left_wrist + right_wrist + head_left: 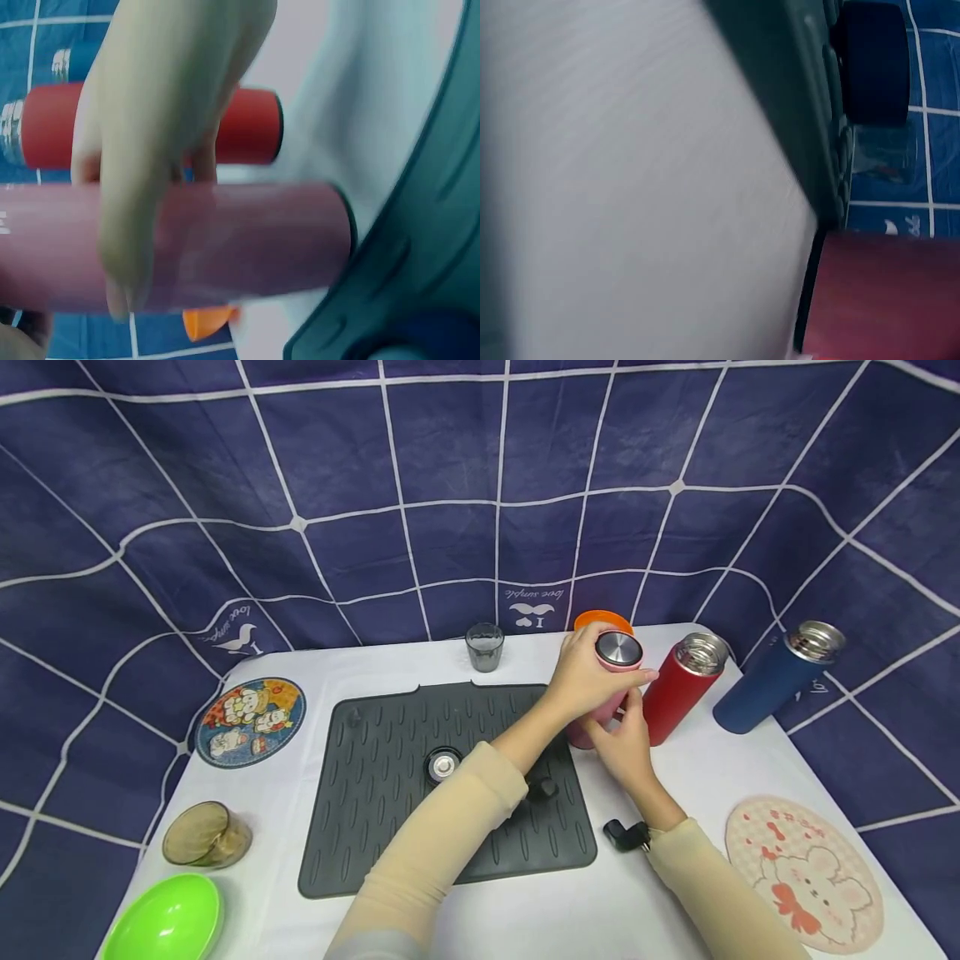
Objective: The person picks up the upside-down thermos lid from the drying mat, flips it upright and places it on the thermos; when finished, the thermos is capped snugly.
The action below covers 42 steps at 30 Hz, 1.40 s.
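A pink thermos (pixel 577 735) with a silver-topped lid (pixel 619 648) stands at the right edge of the dark mat. My left hand (pixel 588 675) grips it round the upper end, just by the lid. Lower down, my right hand (pixel 625 739) holds the body; in the left wrist view this right hand (pixel 165 142) reaches across the pink thermos (pixel 255 240). The right wrist view catches only the lower part of the thermos (pixel 892 292). Beside it are a red thermos (pixel 681 693) and a blue thermos (pixel 776 681), both with bare metal mouths.
A black round lid (pixel 442 765) lies on the ribbed mat (pixel 375 827). Behind are a small glass (pixel 484 647) and an orange item (pixel 602 620). Leftward sit a patterned round mat (pixel 251 722), amber glass (pixel 206 835) and green bowl (pixel 165 918); rightward, a rabbit mat (pixel 806 872).
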{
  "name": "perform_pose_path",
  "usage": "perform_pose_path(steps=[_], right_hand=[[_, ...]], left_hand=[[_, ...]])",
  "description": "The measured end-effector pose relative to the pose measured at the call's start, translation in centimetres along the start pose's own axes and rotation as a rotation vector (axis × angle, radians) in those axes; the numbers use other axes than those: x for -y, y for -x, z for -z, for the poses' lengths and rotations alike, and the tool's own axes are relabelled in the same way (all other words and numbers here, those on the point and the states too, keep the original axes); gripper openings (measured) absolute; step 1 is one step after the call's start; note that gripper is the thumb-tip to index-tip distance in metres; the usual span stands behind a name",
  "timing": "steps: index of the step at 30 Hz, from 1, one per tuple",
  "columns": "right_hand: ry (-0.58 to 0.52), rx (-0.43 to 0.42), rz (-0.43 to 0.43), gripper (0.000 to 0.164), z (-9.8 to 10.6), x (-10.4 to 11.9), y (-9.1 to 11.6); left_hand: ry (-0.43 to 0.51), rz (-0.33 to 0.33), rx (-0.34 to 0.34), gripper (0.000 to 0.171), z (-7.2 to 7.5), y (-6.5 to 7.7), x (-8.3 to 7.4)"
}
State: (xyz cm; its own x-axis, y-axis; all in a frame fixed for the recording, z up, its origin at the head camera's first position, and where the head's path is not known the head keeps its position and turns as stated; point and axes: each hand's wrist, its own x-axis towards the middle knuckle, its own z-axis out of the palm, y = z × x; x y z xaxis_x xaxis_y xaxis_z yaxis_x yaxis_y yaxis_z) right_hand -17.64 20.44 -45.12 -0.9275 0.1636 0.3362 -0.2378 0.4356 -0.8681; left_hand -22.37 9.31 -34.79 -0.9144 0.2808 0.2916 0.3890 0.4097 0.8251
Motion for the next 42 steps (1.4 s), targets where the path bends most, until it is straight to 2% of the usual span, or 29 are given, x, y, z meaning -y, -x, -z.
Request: perform_pose_path(steps=[3,6,8,12,18,21,24,26,29,32,37,42], right_hand=[[0.017,-0.043,-0.007,0.08,-0.6,0.4,-0.2],[0.076,-0.06,0.001,0.08,-1.0,0.7,-0.5],[0.118,-0.059,0.015,0.079,-1.0,0.8,-0.7],[0.161,-0.044,0.023,0.076,-0.7,0.5,-0.9],[0.147,-0.002,0.017,0.072,-0.4,0.5,-1.0],[0.116,0.028,-0.002,0.073,-0.3,0.5,-1.0],[0.079,0.042,-0.036,0.074,-0.2,0.4,-0.9],[0.044,0.047,-0.049,0.077,-0.1,0.5,-0.9],[-0.008,0.06,-0.067,0.08,0.3,2.0,-0.5],[-0.024,0.089,-0.074,0.085,0.6,2.2,-0.2],[0.055,0.098,-0.089,0.09,1.6,1.9,1.2],[0.093,0.024,-0.06,0.081,3.3,3.0,3.2]], left_hand=[[0.002,-0.016,-0.072,0.063,-0.5,0.1,-0.1],[0.021,-0.037,-0.076,0.057,-0.3,-0.2,0.2],[0.036,-0.048,-0.036,0.056,0.0,-0.6,0.5],[0.047,-0.064,0.086,0.059,0.8,-1.4,1.0],[0.073,-0.089,0.235,0.061,1.7,-2.3,1.3],[0.073,-0.087,0.275,0.062,1.9,-2.4,1.3],[0.088,-0.075,0.288,0.066,1.8,-2.1,1.3],[0.117,-0.057,0.275,0.074,1.6,-1.9,1.2],[0.142,-0.063,0.23,0.09,1.5,-1.3,1.0],[0.101,-0.095,0.165,0.099,2.1,-0.5,0.5],[0.02,-0.143,0.097,0.092,4.7,1.7,-0.8],[-0.006,-0.179,0.063,0.084,8.0,5.0,-0.7]])
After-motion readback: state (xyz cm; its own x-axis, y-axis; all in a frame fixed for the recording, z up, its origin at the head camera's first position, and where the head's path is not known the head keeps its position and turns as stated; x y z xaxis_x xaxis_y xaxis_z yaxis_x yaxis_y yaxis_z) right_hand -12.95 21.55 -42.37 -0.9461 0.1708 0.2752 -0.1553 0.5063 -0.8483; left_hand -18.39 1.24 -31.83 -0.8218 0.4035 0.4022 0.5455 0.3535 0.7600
